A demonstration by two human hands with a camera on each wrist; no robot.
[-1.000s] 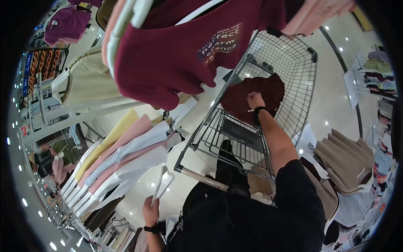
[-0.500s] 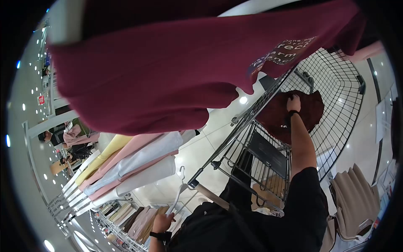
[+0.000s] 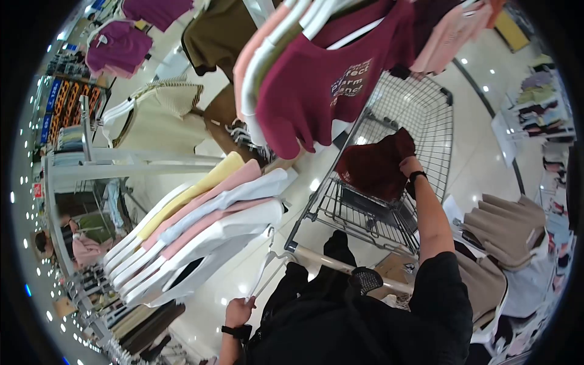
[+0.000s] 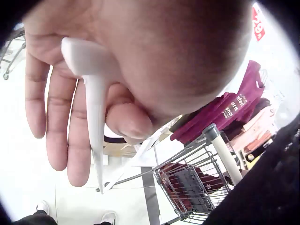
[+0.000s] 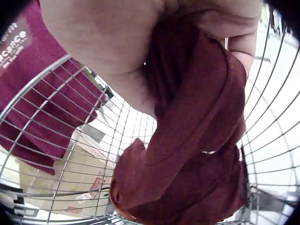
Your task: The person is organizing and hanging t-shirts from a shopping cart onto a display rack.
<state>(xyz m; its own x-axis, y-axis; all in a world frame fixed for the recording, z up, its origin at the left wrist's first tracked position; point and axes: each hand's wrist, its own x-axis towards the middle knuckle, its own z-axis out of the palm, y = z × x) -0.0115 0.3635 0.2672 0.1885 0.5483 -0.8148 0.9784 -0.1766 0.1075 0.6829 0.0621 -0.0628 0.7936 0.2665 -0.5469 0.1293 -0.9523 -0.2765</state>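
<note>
A dark maroon garment (image 3: 378, 167) lies bunched in the wire shopping cart (image 3: 451, 131). My right hand (image 3: 411, 165) pinches its near right edge; in the right wrist view the cloth (image 5: 197, 126) is gathered between the thumb and fingers of that hand (image 5: 140, 47), and part of it hangs into the basket. Down at the lower left, my left hand (image 3: 239, 311) holds a white hanger (image 3: 263, 271) with nothing on it. The left wrist view shows the hanger (image 4: 96, 117) caught under the thumb of this hand (image 4: 70, 93), the other fingers extended.
A magenta printed top (image 3: 340, 79) hangs from a rack above the cart's left side. Pastel shirts (image 3: 207, 210) hang on another rack to the left. Beige garments (image 3: 505, 228) are displayed at the right. Cardboard boxes (image 5: 70, 187) show beyond the cart mesh.
My right hand has shifted from the middle of the maroon garment to its right edge and lifted some cloth. The left hand still holds the hanger. The head view has swung back from the magenta top.
</note>
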